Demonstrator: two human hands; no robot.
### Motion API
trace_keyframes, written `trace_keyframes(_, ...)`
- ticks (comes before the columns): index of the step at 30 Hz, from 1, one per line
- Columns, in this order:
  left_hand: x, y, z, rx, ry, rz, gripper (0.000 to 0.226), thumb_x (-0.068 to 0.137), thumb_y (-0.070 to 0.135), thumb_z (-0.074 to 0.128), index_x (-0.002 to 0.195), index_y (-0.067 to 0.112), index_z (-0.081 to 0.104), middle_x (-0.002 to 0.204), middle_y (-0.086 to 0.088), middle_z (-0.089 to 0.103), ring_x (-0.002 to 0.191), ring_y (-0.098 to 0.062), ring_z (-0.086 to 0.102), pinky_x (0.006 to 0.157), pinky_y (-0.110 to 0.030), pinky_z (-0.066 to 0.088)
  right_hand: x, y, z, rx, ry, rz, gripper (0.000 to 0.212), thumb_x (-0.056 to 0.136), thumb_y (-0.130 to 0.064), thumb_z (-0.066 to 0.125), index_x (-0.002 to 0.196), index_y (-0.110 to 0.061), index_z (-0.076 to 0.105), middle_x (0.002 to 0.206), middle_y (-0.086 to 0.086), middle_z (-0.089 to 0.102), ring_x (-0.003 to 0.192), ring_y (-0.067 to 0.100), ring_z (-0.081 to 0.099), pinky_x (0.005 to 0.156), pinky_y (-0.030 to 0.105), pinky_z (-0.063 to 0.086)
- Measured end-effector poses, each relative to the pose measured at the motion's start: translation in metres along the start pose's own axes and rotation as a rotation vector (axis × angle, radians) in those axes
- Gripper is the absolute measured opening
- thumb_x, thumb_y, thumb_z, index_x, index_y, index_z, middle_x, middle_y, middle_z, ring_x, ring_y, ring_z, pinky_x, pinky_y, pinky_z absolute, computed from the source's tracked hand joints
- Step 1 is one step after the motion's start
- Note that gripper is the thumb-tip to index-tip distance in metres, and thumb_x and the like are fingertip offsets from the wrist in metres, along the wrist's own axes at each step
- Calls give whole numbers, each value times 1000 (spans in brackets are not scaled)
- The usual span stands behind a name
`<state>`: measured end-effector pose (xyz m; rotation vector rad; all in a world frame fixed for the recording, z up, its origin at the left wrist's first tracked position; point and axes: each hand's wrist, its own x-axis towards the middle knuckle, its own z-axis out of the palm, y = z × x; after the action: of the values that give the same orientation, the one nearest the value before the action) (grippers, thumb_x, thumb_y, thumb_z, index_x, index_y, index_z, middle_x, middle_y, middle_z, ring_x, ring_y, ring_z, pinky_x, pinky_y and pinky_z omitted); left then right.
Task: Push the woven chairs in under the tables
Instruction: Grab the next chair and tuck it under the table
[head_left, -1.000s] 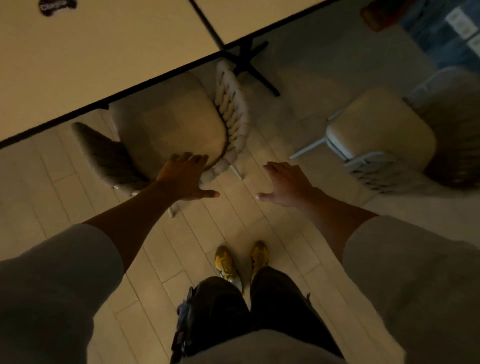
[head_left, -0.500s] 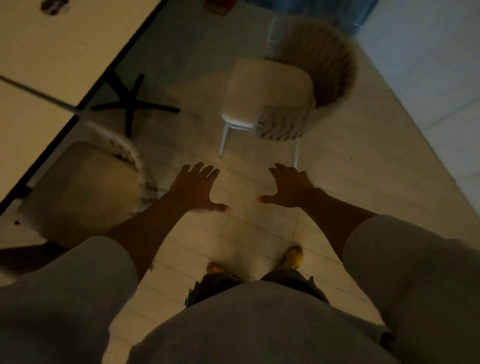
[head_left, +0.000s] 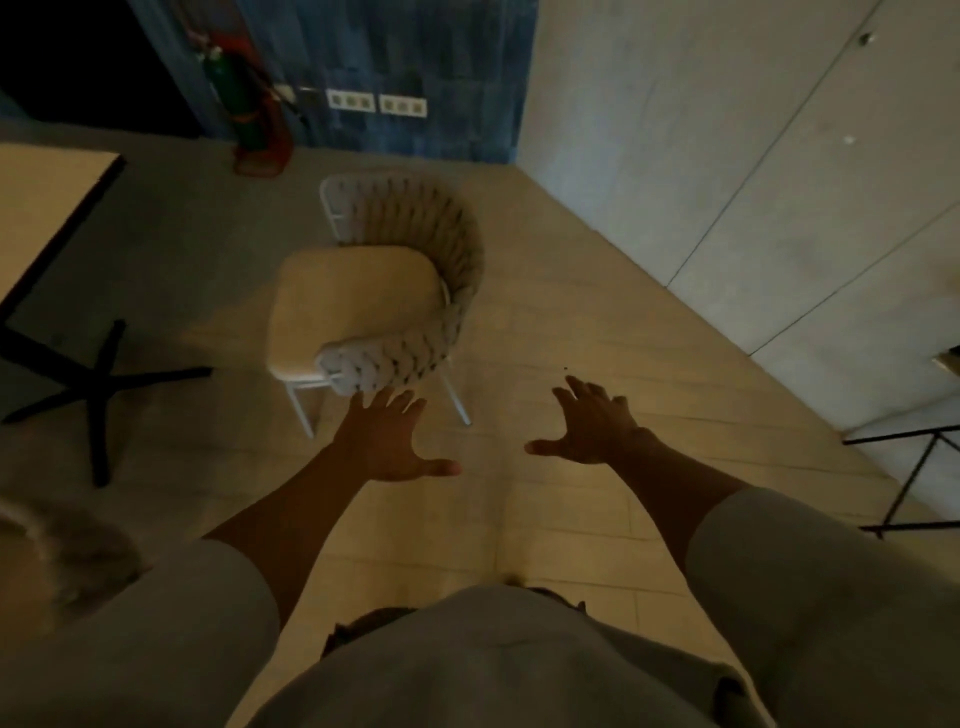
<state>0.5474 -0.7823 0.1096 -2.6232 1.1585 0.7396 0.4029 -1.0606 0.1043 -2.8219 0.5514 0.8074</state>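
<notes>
A woven chair with a cream seat cushion and white legs stands out on the floor, apart from the table at the left edge. Its curved woven back faces right and toward me. My left hand is open, fingers spread, its fingertips just short of the near woven armrest. My right hand is open too, held over bare floor to the right of the chair. Blurred at the lower left is the woven edge of another chair.
The table's black cross base lies left of the chair. A fire extinguisher stands by the blue wall at the back. A grey panelled wall runs along the right, with a thin black metal frame at its foot.
My view has swung right, away from the chair tucked under the table, toward the free-standing chair. My left hand has let go of the first chair, and both hands now reach toward the second.
</notes>
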Motion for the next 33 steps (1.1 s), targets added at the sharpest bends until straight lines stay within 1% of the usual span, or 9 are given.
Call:
trace_keyframes(5, 61, 44, -47, 0, 6, 47, 129, 60, 108, 24, 162, 30, 18, 171, 1, 10, 157, -25, 10, 123, -61, 8, 29, 61, -34, 24, 28, 56, 124, 69, -96, 50, 162, -22, 17, 172, 5, 3, 156, 35, 12, 118, 65, 23)
trace_keyframes(7, 88, 49, -61, -8, -18, 49, 135, 57, 110, 21, 163, 28, 11, 172, 1, 6, 157, -25, 7, 123, -60, 7, 46, 75, -44, 27, 35, 67, 124, 69, -96, 50, 162, -22, 17, 172, 5, 3, 156, 35, 12, 118, 65, 23)
trace_keyframes(10, 134, 44, -81, 17, -53, 49, 136, 58, 110, 21, 164, 25, 8, 172, 0, 6, 157, -27, 9, 123, -60, 9, 75, 88, -60, 39, 46, 79, 123, 70, -95, 51, 163, -22, 16, 172, 5, 4, 156, 35, 12, 119, 65, 22)
trace_keyframes(14, 198, 37, -111, 27, -57, 73, 135, 58, 109, 24, 163, 24, 12, 171, -2, 10, 155, -28, 15, 121, -60, 16, 112, 110, -83, 55, 28, 117, 122, 71, -94, 52, 163, -22, 16, 172, 6, 4, 156, 35, 13, 120, 64, 21)
trace_keyframes(20, 275, 33, -160, 25, -75, 145, 129, 68, 103, 31, 164, 19, 10, 171, -5, 8, 157, -29, 9, 123, -58, 16, 159, 153, -129, 75, 58, 225, 122, 70, -95, 52, 162, -21, 19, 171, 7, 9, 155, 34, 17, 120, 62, 22)
trace_keyframes(23, 306, 33, -181, 14, -64, 159, 129, 68, 102, 32, 163, 17, 11, 171, -6, 10, 156, -29, 12, 123, -54, 18, 185, 159, -152, 58, 50, 201, 122, 70, -94, 52, 162, -22, 19, 171, 7, 10, 155, 34, 17, 121, 62, 22)
trace_keyframes(28, 359, 34, -199, -27, -68, 143, 127, 71, 101, 33, 164, 18, 10, 171, -5, 9, 156, -29, 13, 125, -51, 15, 245, 174, -186, 31, 39, 141, 118, 72, -93, 53, 161, -23, 22, 170, 6, 17, 153, 33, 24, 119, 59, 27)
trace_keyframes(31, 399, 29, -202, -19, -67, 89, 112, 84, 89, 37, 163, 15, 10, 171, -8, 11, 154, -33, 20, 120, -50, 24, 293, 195, -207, 22, -14, 59, 112, 74, -91, 53, 159, -24, 27, 166, 5, 28, 146, 31, 37, 115, 55, 35)
trace_keyframes(33, 414, 25, -202, -38, -87, 52, 102, 92, 77, 43, 163, 12, 8, 170, -11, 12, 153, -34, 22, 118, -47, 29, 317, 208, -220, 8, -28, 40, 112, 73, -92, 52, 159, -24, 28, 164, 4, 32, 143, 30, 41, 114, 53, 38)
